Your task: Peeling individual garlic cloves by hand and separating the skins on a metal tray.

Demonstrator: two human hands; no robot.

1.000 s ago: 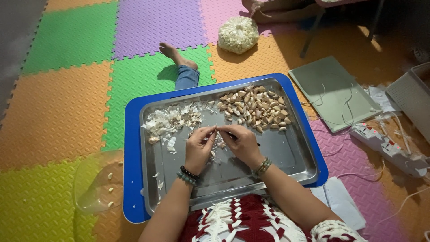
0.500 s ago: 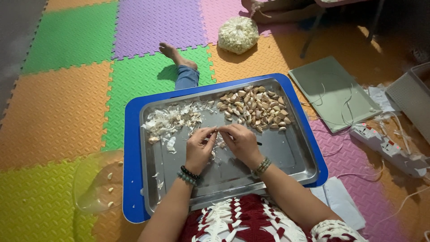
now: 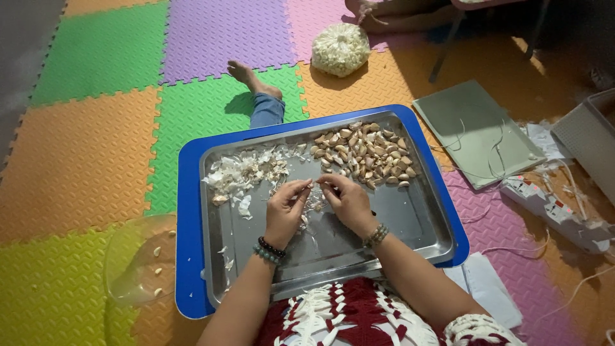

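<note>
A steel tray (image 3: 410, 224) lies inside a blue tray (image 3: 187, 230) on my lap. My left hand (image 3: 286, 208) and my right hand (image 3: 346, 200) meet over the tray's middle, both pinching one small garlic clove (image 3: 315, 184) between their fingertips. A heap of unpeeled garlic cloves (image 3: 365, 154) fills the tray's far right corner. White papery skins (image 3: 246, 172) lie in the far left corner, with a few scraps under my hands.
A clear plastic bowl (image 3: 138, 263) with a few peeled cloves sits left of the trays. A mesh bag of garlic (image 3: 341, 48) lies farther off on the coloured foam mats. A green board (image 3: 477, 131), a power strip (image 3: 554, 208) and cables lie to the right. My foot (image 3: 251, 78) stretches ahead.
My fingertips have shifted slightly as they work on the clove; both hands stay over the middle of the tray.
</note>
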